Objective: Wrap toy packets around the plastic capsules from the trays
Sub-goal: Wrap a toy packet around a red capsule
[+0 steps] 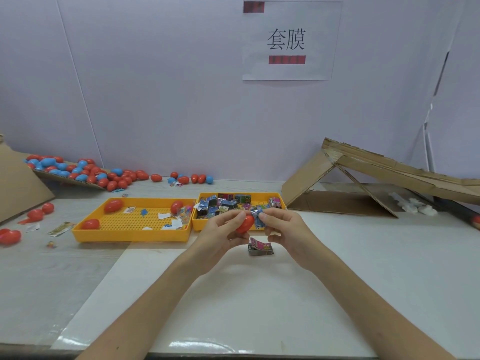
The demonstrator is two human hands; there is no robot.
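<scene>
Fingers of the left hand curl round one red capsule, held above the table just in front of the trays. The right hand pinches one blue toy packet against the capsule's right end. One more packet, pink and grey, lies on the table directly beneath the hands. Behind stand two yellow trays side by side: the left tray holds three red capsules and paper scraps, while the right tray holds a heap of packets, too jumbled to count. A pile of red and blue capsules spreads at the far left.
</scene>
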